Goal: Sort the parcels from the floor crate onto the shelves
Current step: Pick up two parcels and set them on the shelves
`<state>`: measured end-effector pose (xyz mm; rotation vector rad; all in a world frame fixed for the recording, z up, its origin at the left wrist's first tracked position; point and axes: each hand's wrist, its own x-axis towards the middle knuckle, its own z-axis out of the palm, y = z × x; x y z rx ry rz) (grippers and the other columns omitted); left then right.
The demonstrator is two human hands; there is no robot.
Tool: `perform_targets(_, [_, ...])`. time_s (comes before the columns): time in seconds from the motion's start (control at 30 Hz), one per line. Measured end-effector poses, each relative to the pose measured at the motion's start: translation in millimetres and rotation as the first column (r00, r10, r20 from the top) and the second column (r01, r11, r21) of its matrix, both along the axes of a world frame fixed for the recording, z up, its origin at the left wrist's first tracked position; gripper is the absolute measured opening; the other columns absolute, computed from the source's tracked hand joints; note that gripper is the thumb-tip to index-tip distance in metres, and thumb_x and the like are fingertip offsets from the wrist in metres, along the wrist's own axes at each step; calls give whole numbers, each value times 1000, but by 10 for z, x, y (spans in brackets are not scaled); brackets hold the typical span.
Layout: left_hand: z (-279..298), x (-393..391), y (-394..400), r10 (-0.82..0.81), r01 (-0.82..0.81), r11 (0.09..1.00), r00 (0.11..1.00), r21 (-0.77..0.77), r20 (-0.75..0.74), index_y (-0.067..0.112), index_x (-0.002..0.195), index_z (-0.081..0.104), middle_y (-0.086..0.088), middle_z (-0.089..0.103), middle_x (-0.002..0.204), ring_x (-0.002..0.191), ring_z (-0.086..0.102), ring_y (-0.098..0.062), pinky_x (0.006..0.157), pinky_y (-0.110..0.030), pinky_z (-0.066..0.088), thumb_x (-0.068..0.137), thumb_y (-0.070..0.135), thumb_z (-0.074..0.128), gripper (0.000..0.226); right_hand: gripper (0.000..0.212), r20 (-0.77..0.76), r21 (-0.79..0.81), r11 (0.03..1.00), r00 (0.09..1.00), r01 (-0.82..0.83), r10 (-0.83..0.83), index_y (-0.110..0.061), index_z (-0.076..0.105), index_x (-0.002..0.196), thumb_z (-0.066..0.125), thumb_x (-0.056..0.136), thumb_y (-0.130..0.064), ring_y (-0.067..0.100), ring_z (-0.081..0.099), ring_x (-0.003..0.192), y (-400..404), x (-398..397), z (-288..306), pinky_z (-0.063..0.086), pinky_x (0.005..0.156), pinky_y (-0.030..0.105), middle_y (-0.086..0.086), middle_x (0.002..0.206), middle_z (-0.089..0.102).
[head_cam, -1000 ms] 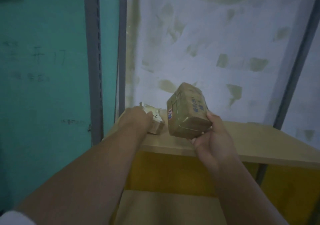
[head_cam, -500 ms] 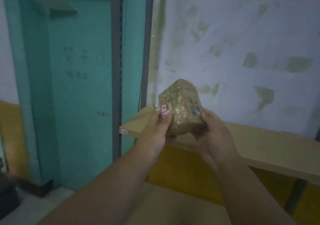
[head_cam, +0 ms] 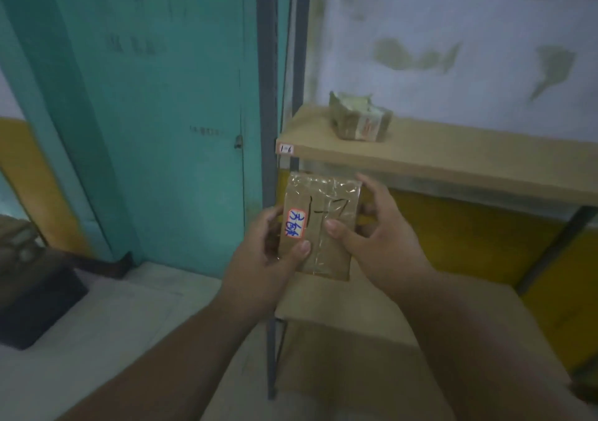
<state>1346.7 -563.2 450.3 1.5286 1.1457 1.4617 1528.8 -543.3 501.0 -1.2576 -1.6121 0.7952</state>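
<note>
Your left hand [head_cam: 268, 252] and right hand [head_cam: 378, 236] both grip the taped parcel [head_cam: 320, 226] — marked, seemingly, "1-7" — below the shelf [head_cam: 453, 158] holding another parcel [head_cam: 359, 119].

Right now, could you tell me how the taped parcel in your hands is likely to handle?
The parcel probably feels slick, since glossy tape wraps it. It looks stiff, keeping flat faces between the left hand and right hand. Likely light: fingertips alone hold it.
</note>
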Motion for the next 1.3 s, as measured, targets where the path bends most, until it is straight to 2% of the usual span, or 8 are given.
perform_targets(0.13, [-556,-121,-85,-68,61,986,997,-152,-37,42,124,49,16,71,107,97,68,-5,81,-23,55,78,37,70,51,75,-29,-150,989,999,9,-14,-44,40,140,82,81,-27,13,74,90,8,-40,-648,63,75,39,-2,113,69])
perform_targets(0.3, [-1079,-81,63,-38,-21,956,980,-293,-193,52,124,42,17,58,118,102,59,-2,81,-22,51,78,59,66,52,68,51,-289,952,995,100,-89,-77,37,112,80,61,-62,19,70,101,326,142,-1230,60,83,48,-6,113,68])
perform_targets(0.4, [-1419,-22,320,4,-132,938,930,-322,-368,35,135,46,10,57,119,100,55,0,78,-19,46,88,46,67,53,68,80,-355,925,990,135,-113,-78,36,109,78,56,-67,20,72,96,668,283,-1611,60,82,50,-4,108,68])
perform_targets(0.53, [-1782,123,633,23,-238,927,807,-289,-590,28,139,47,4,57,125,104,56,-11,84,-24,45,88,45,65,57,69,71,-468,876,993,113,-90,-64,44,118,79,59,-59,22,74,84,1183,375,-1992,61,77,50,3,100,70])
perform_targets(0.83, [-2309,365,1054,32,-430,783,748,-448,-663,35,135,45,7,56,128,111,58,-16,90,-37,54,87,52,65,55,80,96,-603,796,995,52,8,-57,44,118,74,45,-70,27,70,101,2212,390,-3069,58,83,56,0,118,69])
perform_targets(1.0, [-2437,436,1094,31,-469,749,730,-467,-683,34,138,44,9,55,130,112,56,-13,89,-31,52,89,53,62,55,70,110,-654,754,994,66,8,-33,46,138,83,79,-33,24,66,101,2348,175,-3182,61,78,45,-3,124,64])
perform_targets(1.17, [-2609,412,1104,26,-480,734,726,-479,-687,32,139,44,6,53,134,112,57,-14,87,-30,52,89,56,59,57,64,319,-630,766,941,126,109,-26,52,136,78,80,-43,29,63,116,2467,88,-3433,53,96,44,3,130,65])
perform_targets(1.3, [-2644,398,1088,7,-463,741,730,-487,-683,34,135,48,5,54,131,111,58,-16,87,-35,54,90,57,57,52,53,588,-517,829,793,215,161,-16,57,128,73,86,-43,32,59,118,2407,160,-3285,45,94,33,12,127,64])
